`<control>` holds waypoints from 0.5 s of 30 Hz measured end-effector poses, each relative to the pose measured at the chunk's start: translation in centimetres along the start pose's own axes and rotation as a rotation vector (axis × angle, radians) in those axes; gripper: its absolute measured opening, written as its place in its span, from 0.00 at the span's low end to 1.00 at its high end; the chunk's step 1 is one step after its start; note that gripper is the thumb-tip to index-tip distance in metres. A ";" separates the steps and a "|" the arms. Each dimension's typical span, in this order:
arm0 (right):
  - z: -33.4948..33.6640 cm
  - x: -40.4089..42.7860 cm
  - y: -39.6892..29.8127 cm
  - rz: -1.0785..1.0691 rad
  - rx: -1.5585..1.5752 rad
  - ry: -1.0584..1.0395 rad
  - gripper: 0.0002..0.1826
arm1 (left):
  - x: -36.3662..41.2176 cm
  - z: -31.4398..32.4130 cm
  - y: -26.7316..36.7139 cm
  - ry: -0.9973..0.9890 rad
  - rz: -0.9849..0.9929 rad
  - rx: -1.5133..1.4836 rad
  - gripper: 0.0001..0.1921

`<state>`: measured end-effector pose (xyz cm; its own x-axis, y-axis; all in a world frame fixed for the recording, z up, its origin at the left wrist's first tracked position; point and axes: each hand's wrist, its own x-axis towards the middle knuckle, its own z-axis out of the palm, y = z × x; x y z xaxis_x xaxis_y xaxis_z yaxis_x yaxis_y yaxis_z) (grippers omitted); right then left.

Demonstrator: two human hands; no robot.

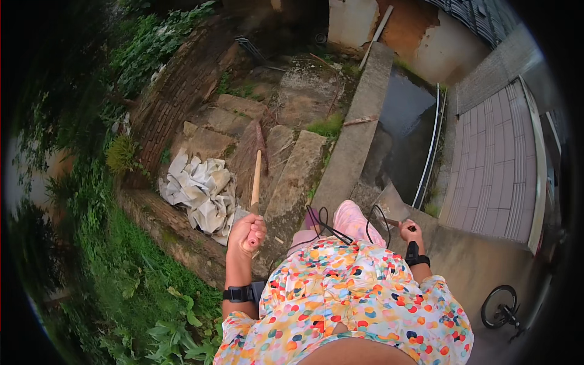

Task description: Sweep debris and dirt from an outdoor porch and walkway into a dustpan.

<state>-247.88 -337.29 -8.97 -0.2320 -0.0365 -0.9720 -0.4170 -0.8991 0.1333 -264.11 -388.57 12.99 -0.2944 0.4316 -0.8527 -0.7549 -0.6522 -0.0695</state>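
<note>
My left hand (247, 232) is wrapped around the pale wooden handle of a broom (257, 180). The broom points away from me, and its brown bristles spread over the stone slabs. Low at my right side, my right hand (410, 232) grips the short handle of a flat, dull dustpan (392, 204). That pan is held above the concrete, close to my pink-clad leg; whether it touches the ground I cannot tell. To the left of the broom lies a crumpled off-white sheet (200, 189), stained in places.
A low brick wall (171, 102) and green plants (141, 255) border the left. On the right, a concrete ledge (351, 141) runs beside a channel of dark water (404, 123). A tiled slab (492, 159) lies beyond it. A wheel (498, 306) stands at lower right.
</note>
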 end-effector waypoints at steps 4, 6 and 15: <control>3.1 -0.3 1.2 0.076 0.089 0.027 0.25 | 2.1 2.3 2.1 0.019 -0.016 0.037 0.09; 5.2 -0.2 1.9 0.082 0.088 0.025 0.23 | 3.5 3.7 3.1 0.012 -0.064 -0.007 0.09; 17.3 3.3 1.4 0.262 0.187 0.024 0.19 | 13.5 14.5 8.6 -0.017 -0.132 -0.077 0.10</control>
<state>-264.45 -331.14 -8.69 -0.3328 -0.2686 -0.9039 -0.5009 -0.7619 0.4108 -283.07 -379.30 8.42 -0.2063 0.5266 -0.8247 -0.7404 -0.6351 -0.2203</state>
